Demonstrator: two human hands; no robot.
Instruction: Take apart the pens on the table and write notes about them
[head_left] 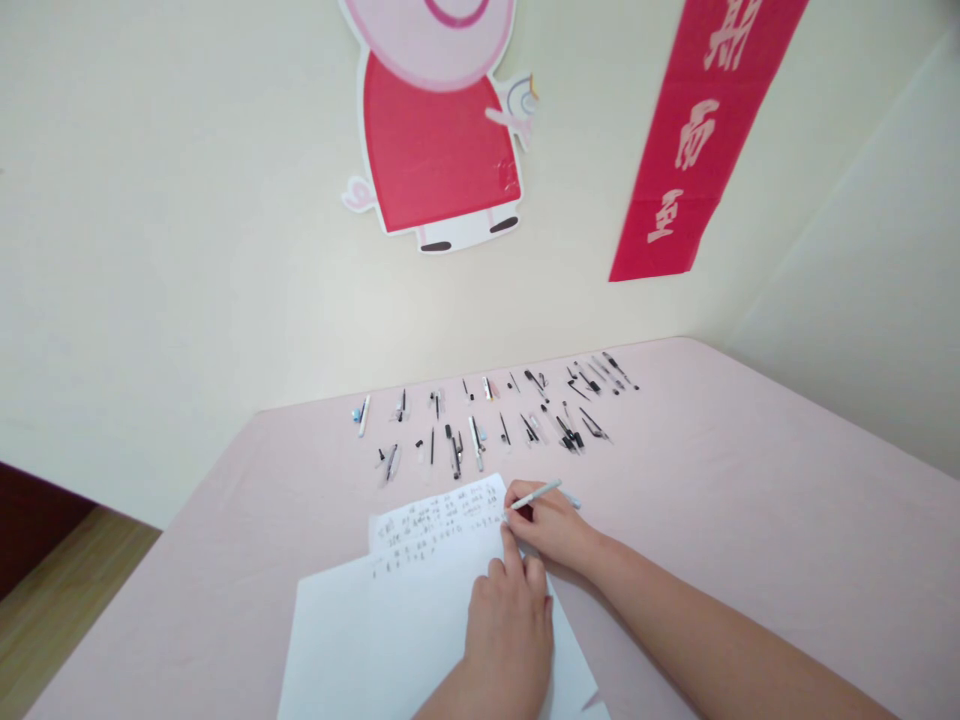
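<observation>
My right hand [553, 525] is closed around a white pen [537, 494], its lower end at the right edge of a sheet with rows of handwriting [442, 512]. My left hand [511, 625] rests on a large white sheet of paper [367, 645], index finger stretched toward the pen's lower end and the other fingers partly bent. Nothing shows in the left hand. The large sheet lies in front of the written rows and covers part of the writing. A small light blue object [572, 500] shows just behind my right hand; its kind is unclear.
Two rows of pens and loose pen parts [454, 452] lie across the back of the pink-covered table [247, 540]. Behind it is a wall with a cartoon pig cutout [442, 150] and a red banner [694, 130]. Wooden floor [67, 580] shows at the left.
</observation>
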